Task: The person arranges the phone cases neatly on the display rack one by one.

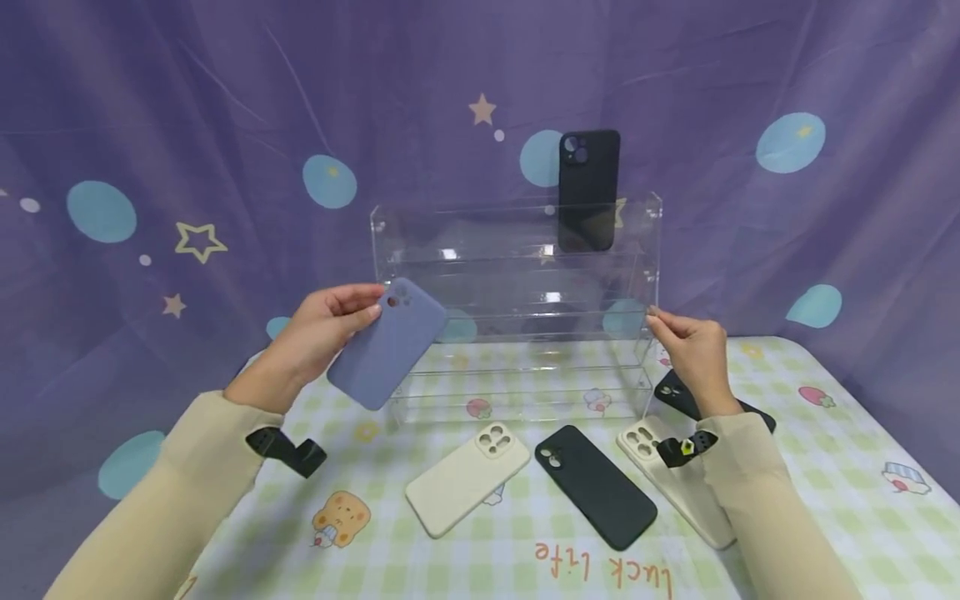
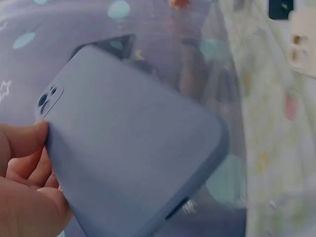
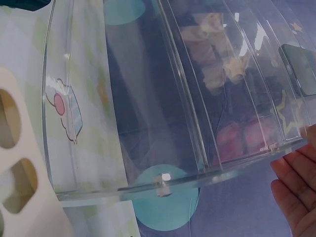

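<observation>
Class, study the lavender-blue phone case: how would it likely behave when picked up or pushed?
The lavender-blue phone case is probably light, since the left hand pinches it by one edge. It should probably hold its shape, as it shows no droop. Broad and flat-backed, it seems unlikely to roll.

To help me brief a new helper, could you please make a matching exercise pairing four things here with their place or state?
Things:
1. Blue phone case
2. Clear rack
3. Right hand
4. Left-hand cream phone case

Places or states:
A. Lying flat on the checked cloth
B. Bearing an upright black phone case at its top
C. Held by the left hand
D. Fingers at the rack's right edge

Right pairs: 1-C, 2-B, 3-D, 4-A
</observation>
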### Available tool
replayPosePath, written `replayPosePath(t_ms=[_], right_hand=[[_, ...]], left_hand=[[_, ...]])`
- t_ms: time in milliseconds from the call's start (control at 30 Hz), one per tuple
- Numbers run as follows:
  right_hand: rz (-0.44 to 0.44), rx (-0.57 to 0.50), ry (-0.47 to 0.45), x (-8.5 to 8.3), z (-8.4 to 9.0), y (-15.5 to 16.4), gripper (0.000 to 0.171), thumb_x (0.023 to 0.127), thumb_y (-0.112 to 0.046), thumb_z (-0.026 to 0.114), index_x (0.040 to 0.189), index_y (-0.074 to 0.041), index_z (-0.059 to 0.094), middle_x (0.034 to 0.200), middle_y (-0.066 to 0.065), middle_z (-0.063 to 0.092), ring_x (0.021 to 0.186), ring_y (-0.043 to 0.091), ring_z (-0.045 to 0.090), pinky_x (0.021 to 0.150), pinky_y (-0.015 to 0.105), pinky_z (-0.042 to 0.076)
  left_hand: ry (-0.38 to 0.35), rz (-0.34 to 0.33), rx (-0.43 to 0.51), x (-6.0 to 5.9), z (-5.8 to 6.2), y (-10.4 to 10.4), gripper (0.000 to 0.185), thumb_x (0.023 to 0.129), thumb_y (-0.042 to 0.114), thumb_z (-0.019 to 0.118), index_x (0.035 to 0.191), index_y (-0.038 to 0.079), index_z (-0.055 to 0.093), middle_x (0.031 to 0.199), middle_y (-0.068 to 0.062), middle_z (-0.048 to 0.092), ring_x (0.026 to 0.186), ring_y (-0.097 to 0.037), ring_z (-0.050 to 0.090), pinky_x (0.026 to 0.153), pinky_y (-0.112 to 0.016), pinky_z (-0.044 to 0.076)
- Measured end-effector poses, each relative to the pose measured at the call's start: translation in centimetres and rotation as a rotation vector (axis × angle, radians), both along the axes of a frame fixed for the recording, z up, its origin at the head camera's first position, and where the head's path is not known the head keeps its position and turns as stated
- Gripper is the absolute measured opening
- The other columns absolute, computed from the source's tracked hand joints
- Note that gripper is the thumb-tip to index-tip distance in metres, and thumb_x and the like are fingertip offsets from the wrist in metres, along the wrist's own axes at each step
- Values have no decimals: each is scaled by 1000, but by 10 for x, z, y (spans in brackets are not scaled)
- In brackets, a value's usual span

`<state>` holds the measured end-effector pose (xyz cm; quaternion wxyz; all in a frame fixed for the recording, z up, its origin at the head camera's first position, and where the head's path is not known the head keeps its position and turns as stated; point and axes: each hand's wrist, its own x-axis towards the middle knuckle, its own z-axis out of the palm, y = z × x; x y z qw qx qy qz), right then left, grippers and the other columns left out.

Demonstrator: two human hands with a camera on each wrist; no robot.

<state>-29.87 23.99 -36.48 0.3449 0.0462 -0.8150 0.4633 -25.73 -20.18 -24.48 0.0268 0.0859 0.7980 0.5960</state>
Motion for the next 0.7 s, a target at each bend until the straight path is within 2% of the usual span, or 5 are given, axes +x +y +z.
replayPosePath(t_ms=[167, 200, 367, 500, 700], right_hand=[[-3, 0, -16, 1, 2, 0, 28, 88, -24, 68, 104, -2, 71, 103, 16, 69, 75, -26, 50, 54, 5, 40], [-5, 0, -21, 1, 2, 0, 28, 88, -24, 68, 104, -2, 71, 103, 16, 69, 75, -26, 50, 55, 5, 40], [-18, -14, -35, 1, 1, -1, 27, 87, -22, 69, 104, -2, 72, 102, 15, 69, 73, -26, 49, 57, 3, 42], [-14, -47, -65, 3, 3, -2, 26, 86, -20, 70, 104, -1, 72, 101, 17, 69, 71, -25, 50, 58, 3, 43], [-30, -50, -121, 4, 8, -4, 26, 85, -17, 70, 103, 2, 71, 96, 20, 70, 59, -21, 50, 51, 6, 42]], left_hand=[[65, 30, 267, -15, 21, 27, 21, 93, 4, 57, 104, 21, 62, 88, 15, 66, 79, 0, 57, 73, -15, 44], [79, 33, 317, -19, 25, 32, 21, 92, 2, 57, 101, 20, 62, 88, 14, 67, 84, -1, 58, 77, -16, 45], [156, 93, 466, -37, 50, 49, 20, 90, -1, 59, 105, 12, 64, 84, 9, 66, 79, -4, 59, 69, -18, 46], [212, 110, 560, -51, 70, 57, 21, 90, -3, 58, 108, 8, 64, 84, 6, 65, 76, -5, 58, 63, -18, 47], [261, 160, 718, -73, 94, 63, 20, 90, -3, 58, 106, 7, 64, 86, 2, 62, 71, -7, 56, 55, -16, 45]])
